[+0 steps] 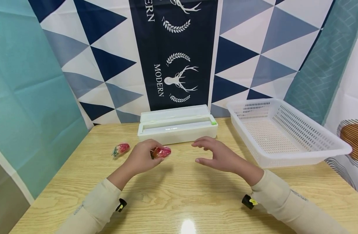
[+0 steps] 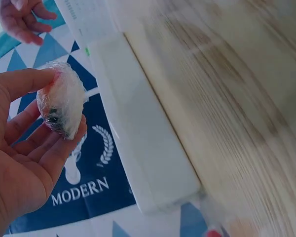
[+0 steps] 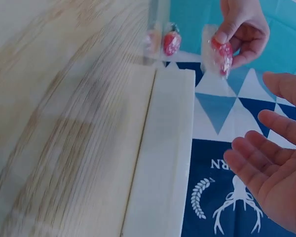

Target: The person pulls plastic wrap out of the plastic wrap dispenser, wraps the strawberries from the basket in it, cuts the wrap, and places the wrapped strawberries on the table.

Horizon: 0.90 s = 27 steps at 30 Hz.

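In the head view my left hand [image 1: 141,157] grips a strawberry [image 1: 162,152] wrapped in clear plastic film, above the table. The left wrist view shows its film-covered side [image 2: 71,101] between thumb and fingers. My right hand [image 1: 218,155] is held in the air to the right, fingers and thumb apart, holding nothing. A second film-wrapped strawberry [image 1: 122,149] lies on the table left of my left hand. Behind both hands stands a long white cling film dispenser [image 1: 179,136] with its lid raised and a strip of green at its right end.
A white perforated plastic basket [image 1: 301,156] stands on the right of the wooden table [image 1: 181,188]. Patterned cloth [image 1: 108,61] hangs behind the table, with plain teal cloth [image 1: 35,81] at the left.
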Tool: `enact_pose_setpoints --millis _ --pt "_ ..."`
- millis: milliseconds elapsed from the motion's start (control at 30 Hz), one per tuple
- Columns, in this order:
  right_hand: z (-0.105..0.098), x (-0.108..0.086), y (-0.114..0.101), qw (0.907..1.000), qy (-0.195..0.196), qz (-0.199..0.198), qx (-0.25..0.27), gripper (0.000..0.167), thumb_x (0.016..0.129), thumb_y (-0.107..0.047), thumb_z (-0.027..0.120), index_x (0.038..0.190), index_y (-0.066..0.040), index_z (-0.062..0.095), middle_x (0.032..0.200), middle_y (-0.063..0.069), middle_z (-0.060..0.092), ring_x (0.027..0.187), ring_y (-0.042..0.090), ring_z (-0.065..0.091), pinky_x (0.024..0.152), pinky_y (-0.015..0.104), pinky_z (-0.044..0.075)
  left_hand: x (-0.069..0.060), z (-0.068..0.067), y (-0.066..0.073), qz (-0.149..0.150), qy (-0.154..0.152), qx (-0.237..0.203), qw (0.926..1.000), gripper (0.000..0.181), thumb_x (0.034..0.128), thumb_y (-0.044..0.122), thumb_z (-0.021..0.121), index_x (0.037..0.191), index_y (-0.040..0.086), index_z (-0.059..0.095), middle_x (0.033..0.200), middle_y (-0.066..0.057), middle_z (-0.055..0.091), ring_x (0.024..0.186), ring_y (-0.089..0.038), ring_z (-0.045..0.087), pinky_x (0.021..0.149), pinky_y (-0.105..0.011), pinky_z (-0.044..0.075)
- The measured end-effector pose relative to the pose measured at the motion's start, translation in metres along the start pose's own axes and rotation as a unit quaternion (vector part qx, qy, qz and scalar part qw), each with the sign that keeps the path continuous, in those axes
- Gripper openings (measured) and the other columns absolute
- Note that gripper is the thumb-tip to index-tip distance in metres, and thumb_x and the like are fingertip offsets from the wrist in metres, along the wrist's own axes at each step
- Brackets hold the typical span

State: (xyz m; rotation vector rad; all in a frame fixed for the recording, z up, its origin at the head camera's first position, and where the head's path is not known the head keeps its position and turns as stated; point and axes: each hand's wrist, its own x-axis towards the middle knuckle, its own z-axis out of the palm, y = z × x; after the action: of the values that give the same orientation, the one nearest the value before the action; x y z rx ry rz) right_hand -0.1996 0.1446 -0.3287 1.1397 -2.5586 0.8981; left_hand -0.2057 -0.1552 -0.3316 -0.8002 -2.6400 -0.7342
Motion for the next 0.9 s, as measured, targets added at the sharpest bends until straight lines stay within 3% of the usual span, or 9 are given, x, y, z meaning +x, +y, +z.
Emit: enact_pose_setpoints --millis 233,567,900 --pt "-0.006 -0.005 0.002 0.9979 0.003 -0.006 -0.065 0.052 0.085 -0.023 0.077 0.13 -0.004 0.059 0.132 0.012 0.055 0.123 0.031 0.05 0.1 0.05 0.043 -0.011 -0.01 -0.018 -0.041 -0.01 0.008 0.9991 0.031 0.0757 0.016 0.084 0.103 0.01 0.072 0.086 0.003 0.06 0.073 -0.014 0.052 0.064 -0.03 0.047" --pt "-0.011 -0.014 0.007 0.9966 0.004 -0.005 -0.082 0.054 0.085 -0.026 0.077 0.13 -0.003 0.058 0.132 0.013 0.054 0.123 0.031 0.049 0.101 0.049 0.042 -0.022 -0.023 -0.053 -0.082 0.007 0.09 0.9925 0.028 0.0741 0.015 0.085 0.099 0.009 0.074 0.09 -0.001 0.068 0.075 -0.017 0.053 0.066 -0.034 0.046" --pt "-0.013 -0.017 0.01 0.9961 0.001 0.002 -0.088 0.053 0.085 -0.025 0.076 0.13 -0.003 0.058 0.134 0.016 0.052 0.125 0.033 0.048 0.101 0.051 0.041 -0.024 -0.031 -0.081 -0.139 -0.028 0.106 0.9842 0.025 0.0756 0.013 0.081 0.097 0.004 0.071 0.08 -0.002 0.063 0.07 -0.017 0.053 0.064 -0.035 0.048"
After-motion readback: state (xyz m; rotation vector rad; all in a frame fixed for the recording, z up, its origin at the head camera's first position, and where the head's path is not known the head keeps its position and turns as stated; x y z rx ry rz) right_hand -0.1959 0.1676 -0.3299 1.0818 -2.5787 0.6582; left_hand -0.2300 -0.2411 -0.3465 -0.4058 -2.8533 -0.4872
